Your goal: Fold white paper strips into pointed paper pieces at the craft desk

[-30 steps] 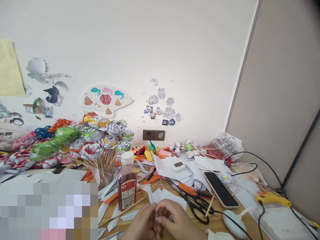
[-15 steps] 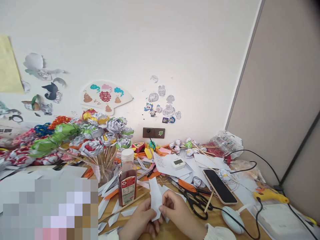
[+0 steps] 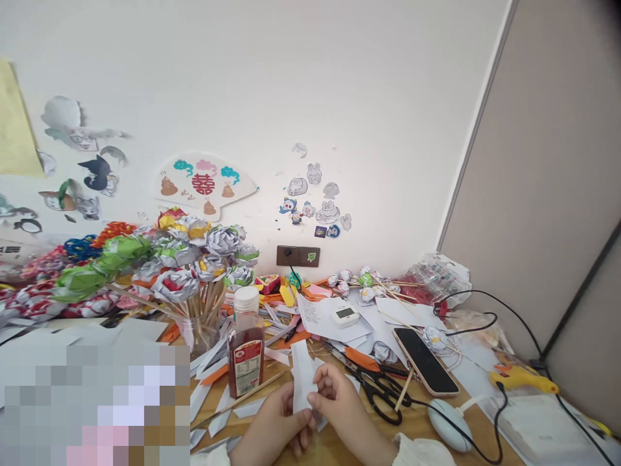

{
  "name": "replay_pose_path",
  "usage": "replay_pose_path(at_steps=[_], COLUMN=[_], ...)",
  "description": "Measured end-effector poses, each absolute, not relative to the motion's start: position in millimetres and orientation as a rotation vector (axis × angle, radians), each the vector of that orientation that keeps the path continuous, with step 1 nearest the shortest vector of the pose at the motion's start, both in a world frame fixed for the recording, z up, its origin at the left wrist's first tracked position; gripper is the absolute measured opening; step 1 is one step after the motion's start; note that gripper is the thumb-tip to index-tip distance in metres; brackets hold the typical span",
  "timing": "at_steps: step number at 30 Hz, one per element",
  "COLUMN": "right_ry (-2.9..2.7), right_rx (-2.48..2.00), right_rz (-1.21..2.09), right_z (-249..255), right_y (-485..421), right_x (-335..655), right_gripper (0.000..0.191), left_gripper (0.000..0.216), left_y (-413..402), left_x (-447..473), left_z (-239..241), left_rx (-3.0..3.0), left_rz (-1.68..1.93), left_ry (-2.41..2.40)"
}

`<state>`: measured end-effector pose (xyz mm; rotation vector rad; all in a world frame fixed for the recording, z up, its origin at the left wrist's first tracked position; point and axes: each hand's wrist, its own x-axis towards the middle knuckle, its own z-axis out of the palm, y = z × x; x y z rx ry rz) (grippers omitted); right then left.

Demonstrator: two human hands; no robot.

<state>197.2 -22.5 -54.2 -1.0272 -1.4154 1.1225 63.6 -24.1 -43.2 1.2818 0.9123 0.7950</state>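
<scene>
Between my two hands a narrow white paper strip (image 3: 303,372) stands upright, its upper end free. My left hand (image 3: 286,421) pinches the strip's lower left side, thumb in front and fingers curled behind. At its right edge, my right hand (image 3: 334,398) grips the paper between thumb and bent fingers. Just left of the hands stands a glass bottle (image 3: 247,356) with a white cap, a red label and reddish-brown contents. Black-handled scissors (image 3: 381,395) lie to the right of my right hand. Other cut paper pieces lie partly hidden behind my hands.
Folded paper flowers (image 3: 177,285) on sticks fill a jar at the left. A phone (image 3: 427,362), a white timer (image 3: 345,314), a pale blue mouse-shaped device (image 3: 450,424) and a yellow glue gun (image 3: 524,380) lie at the right. Cables loop there; paper scraps cover the table's back.
My right hand's fingers have shifted slightly along the strip's right edge, and the left thumb sits a little further right. Both hands still hold the paper. The view has moved slightly.
</scene>
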Motion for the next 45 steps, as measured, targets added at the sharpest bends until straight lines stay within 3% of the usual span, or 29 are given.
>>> replay_pose_path(at_steps=[21,45], right_ry=[-1.349,-1.328], right_rx=[-1.118,-1.037], right_rz=[1.122,1.194], right_z=[-59,-48], right_y=[-20,-25], right_x=[195,195], right_gripper=[0.02,0.013], left_gripper=[0.033,0.02], left_y=[-26,-26], left_x=[64,63], left_z=[-37,-43], left_rx=[1.229,1.241], left_rz=[0.822,0.785], left_ry=[0.951,0.913])
